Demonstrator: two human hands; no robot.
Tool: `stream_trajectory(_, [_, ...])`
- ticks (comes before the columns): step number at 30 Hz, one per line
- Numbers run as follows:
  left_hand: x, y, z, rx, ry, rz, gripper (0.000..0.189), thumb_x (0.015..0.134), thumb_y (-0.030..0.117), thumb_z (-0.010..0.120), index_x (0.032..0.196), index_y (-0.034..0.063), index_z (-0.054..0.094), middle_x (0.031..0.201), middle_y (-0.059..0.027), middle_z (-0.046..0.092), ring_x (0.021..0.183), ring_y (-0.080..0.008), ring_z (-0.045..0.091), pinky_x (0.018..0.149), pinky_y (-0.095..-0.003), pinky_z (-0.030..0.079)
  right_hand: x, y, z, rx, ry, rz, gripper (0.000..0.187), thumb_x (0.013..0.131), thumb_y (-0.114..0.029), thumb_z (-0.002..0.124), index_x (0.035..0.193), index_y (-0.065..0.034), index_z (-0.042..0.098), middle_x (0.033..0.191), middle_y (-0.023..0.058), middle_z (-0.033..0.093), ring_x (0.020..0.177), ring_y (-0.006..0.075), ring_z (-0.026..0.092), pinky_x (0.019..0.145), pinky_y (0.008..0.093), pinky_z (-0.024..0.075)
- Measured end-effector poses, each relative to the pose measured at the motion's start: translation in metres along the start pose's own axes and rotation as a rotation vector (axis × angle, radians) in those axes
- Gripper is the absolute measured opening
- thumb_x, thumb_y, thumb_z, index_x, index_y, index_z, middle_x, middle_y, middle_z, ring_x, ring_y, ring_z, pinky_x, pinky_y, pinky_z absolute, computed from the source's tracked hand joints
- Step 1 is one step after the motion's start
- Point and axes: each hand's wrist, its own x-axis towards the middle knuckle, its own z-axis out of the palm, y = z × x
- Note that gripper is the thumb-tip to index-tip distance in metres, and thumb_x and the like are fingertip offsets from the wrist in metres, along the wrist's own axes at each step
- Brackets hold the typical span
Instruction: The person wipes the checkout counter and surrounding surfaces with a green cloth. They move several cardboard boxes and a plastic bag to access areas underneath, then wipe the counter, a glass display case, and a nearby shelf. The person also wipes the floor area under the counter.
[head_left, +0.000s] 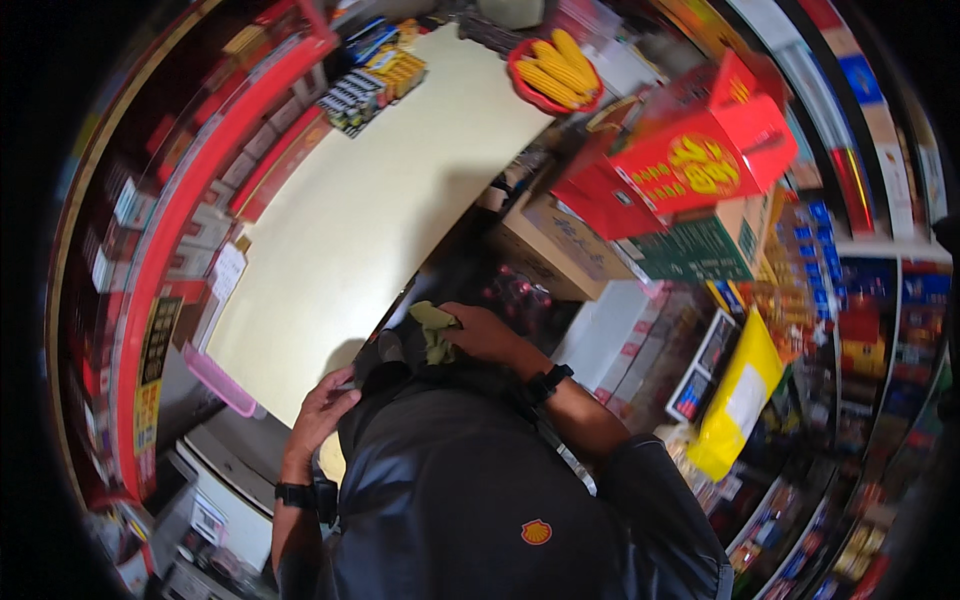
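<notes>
A crumpled green cloth (433, 330) is gripped in my right hand (486, 336), held in front of my body just off the near edge of a cream-coloured tabletop (360, 210). My left hand (324, 405) is by the table's near corner, its fingers a little apart and nothing seen in them. Whether its fingertips touch the table edge I cannot tell. Dark bands circle both wrists. My dark shirt (450, 480) fills the lower middle of the view.
Rows of small boxes (375, 86) and a red basket of corn cobs (559, 75) stand at the table's far end. A pink plastic basket (217, 381) sits by the left edge. Red-framed shelving (202, 142) runs along the left. Cartons and a red box (682, 165) are stacked at right.
</notes>
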Motion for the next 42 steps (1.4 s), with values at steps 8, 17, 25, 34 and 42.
stream_trajectory(8, [0.072, 0.065, 0.04, 0.005, -0.463, 0.118, 0.051, 0.105, 0.02, 0.067, 0.15, 0.0013, 0.052, 0.138, -0.0104, 0.066, 0.124, -0.0193, 0.063, 0.108, -0.0334, 0.049, -0.046, -0.072, 0.042, 0.277, -0.278, -0.062, 0.058, 0.102, -0.023, 0.067, 0.154, -0.0069, 0.049, 0.131, 0.0109, 0.069, 0.116, 0.0194, 0.064, 0.102, 0.0355, 0.0494])
stream_trajectory(17, [0.102, 0.022, 0.008, -0.146, -0.124, -0.012, 0.027, 0.104, 0.013, 0.065, 0.13, 0.005, 0.066, 0.118, -0.0045, 0.073, 0.104, -0.0161, 0.069, 0.089, -0.0321, 0.057, -0.151, 0.004, 0.063, 0.229, 0.715, 0.171, 0.042, 0.101, -0.022, 0.07, 0.138, -0.0036, 0.064, 0.127, 0.0186, 0.071, 0.117, 0.0273, 0.069, 0.099, 0.0367, 0.0543])
stream_trajectory(25, [0.107, 0.007, -0.037, -0.277, 0.135, -0.056, 0.035, 0.094, 0.007, 0.06, 0.129, 0.0044, 0.06, 0.117, -0.0092, 0.07, 0.1, -0.0235, 0.071, 0.079, -0.0364, 0.063, -0.286, 0.099, 0.071, -0.489, 1.323, 0.503, 0.046, 0.096, -0.026, 0.074, 0.135, -0.0011, 0.067, 0.149, 0.0225, 0.059, 0.142, 0.0407, 0.051, 0.121, 0.0465, 0.0374])
stream_trajectory(34, [0.12, 0.028, 0.055, -0.095, -0.145, -0.12, 0.033, 0.099, 0.006, 0.063, 0.132, 0.0016, 0.061, 0.119, -0.0127, 0.072, 0.099, -0.0245, 0.074, 0.077, -0.0364, 0.065, -0.311, 0.165, 0.051, -0.571, 1.2, 0.536, 0.074, 0.095, -0.04, 0.074, 0.155, -0.0045, 0.05, 0.167, 0.0177, 0.04, 0.157, 0.0373, 0.032, 0.127, 0.0548, 0.0216])
stream_trajectory(42, [0.15, 0.056, 0.122, 0.059, -0.205, -0.176, 0.036, 0.098, 0.008, 0.062, 0.134, 0.0017, 0.062, 0.116, -0.01, 0.072, 0.103, -0.0237, 0.071, 0.087, -0.0357, 0.062, -0.302, 0.183, 0.04, -0.581, 1.196, 0.587, 0.074, 0.095, -0.039, 0.072, 0.157, -0.0071, 0.047, 0.17, 0.0152, 0.035, 0.16, 0.0339, 0.027, 0.128, 0.06, 0.0151])
